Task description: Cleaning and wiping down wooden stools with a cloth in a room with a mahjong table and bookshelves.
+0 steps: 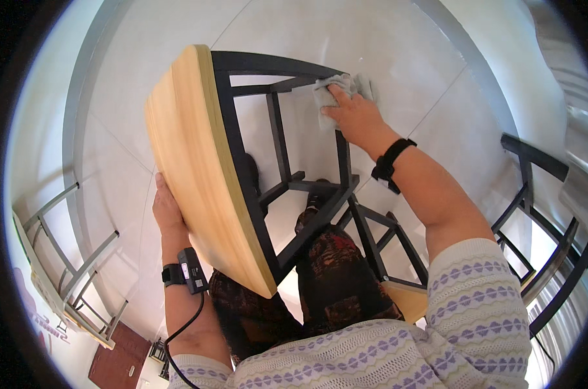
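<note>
A stool with a pale wooden top [190,175] and a black square-legged frame [278,136] is tipped on its side in front of my legs. My left hand [169,206] holds the outer face of the wooden top, its fingers partly hidden along the wood. In my right hand [362,120] is a light grey cloth [365,87], bunched under the fingers. It is pressed against the black frame at the far right end of a leg, covering that corner.
Behind my right knee stands another black frame [398,236] with a pale wooden piece [407,301] below. More black-framed furniture [534,201] is at the right, near shiny wrapping [582,123]. Upturned legs of other furniture [80,259] rise at the left. A black cable [187,324] trails from my left wrist device.
</note>
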The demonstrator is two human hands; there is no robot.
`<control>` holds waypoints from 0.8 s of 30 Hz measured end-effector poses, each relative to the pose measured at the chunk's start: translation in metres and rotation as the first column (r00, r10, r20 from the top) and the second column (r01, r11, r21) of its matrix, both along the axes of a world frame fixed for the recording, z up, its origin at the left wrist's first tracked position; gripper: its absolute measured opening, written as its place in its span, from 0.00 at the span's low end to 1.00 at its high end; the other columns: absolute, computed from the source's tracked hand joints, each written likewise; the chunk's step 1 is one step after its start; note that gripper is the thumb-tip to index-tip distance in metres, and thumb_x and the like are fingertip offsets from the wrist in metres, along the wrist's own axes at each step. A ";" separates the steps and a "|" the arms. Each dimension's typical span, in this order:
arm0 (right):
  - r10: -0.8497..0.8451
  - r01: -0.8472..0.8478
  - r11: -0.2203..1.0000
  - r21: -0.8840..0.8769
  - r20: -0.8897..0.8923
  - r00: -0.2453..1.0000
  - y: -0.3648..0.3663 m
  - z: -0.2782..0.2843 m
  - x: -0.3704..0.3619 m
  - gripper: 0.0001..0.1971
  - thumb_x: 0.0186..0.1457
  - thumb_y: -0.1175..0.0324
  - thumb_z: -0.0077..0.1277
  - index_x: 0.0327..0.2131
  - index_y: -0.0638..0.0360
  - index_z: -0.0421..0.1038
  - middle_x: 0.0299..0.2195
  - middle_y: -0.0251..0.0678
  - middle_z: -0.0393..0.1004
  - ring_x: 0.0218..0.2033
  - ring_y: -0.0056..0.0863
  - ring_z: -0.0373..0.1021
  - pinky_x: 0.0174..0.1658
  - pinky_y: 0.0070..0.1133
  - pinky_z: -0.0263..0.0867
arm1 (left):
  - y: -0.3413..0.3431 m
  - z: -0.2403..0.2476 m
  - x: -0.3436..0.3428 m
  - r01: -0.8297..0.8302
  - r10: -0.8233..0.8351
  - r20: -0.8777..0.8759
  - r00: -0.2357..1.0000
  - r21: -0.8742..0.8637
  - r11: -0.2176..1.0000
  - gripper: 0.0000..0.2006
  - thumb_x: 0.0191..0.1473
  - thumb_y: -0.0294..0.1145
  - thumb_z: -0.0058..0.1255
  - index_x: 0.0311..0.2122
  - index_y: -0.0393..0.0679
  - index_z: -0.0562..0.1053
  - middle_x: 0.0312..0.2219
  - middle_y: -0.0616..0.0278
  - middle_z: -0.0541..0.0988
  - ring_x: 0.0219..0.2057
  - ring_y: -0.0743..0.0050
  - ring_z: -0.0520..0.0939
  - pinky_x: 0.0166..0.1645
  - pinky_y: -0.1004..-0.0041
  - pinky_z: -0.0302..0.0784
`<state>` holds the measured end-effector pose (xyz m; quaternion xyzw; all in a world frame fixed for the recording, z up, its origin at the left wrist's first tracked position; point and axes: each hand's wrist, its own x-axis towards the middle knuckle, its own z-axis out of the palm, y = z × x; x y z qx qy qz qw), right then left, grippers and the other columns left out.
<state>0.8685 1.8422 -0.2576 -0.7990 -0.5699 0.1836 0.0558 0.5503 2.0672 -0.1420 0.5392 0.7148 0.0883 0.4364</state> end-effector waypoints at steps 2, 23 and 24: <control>-0.026 0.026 1.000 -0.003 -0.076 0.997 -0.003 -0.005 0.004 0.19 0.44 0.73 0.54 0.42 0.39 0.76 0.57 0.34 0.60 0.40 0.38 0.70 0.43 0.31 0.70 | -0.001 -0.001 -0.001 0.034 -0.034 0.027 0.999 -0.014 0.999 0.35 0.59 0.62 0.30 0.46 0.36 0.74 0.36 0.55 0.80 0.36 0.64 0.81 0.40 0.70 0.75; -0.336 0.062 0.939 -0.337 -0.871 0.359 -0.124 -0.010 -0.088 0.21 0.35 0.73 0.56 0.39 0.45 0.79 0.50 0.33 0.70 0.48 0.34 0.68 0.54 0.23 0.62 | 0.002 0.006 -0.017 -0.038 0.033 -0.100 0.994 -0.042 0.998 0.36 0.58 0.64 0.30 0.47 0.37 0.73 0.38 0.56 0.80 0.37 0.66 0.80 0.42 0.71 0.75; -0.403 0.069 0.913 -0.402 -0.862 0.309 -0.126 -0.008 -0.085 0.21 0.34 0.73 0.56 0.39 0.46 0.79 0.48 0.33 0.72 0.46 0.33 0.68 0.53 0.23 0.62 | 0.000 0.005 -0.017 -0.037 0.032 -0.100 0.995 -0.049 0.998 0.36 0.58 0.64 0.30 0.47 0.37 0.73 0.38 0.56 0.80 0.37 0.66 0.80 0.42 0.71 0.75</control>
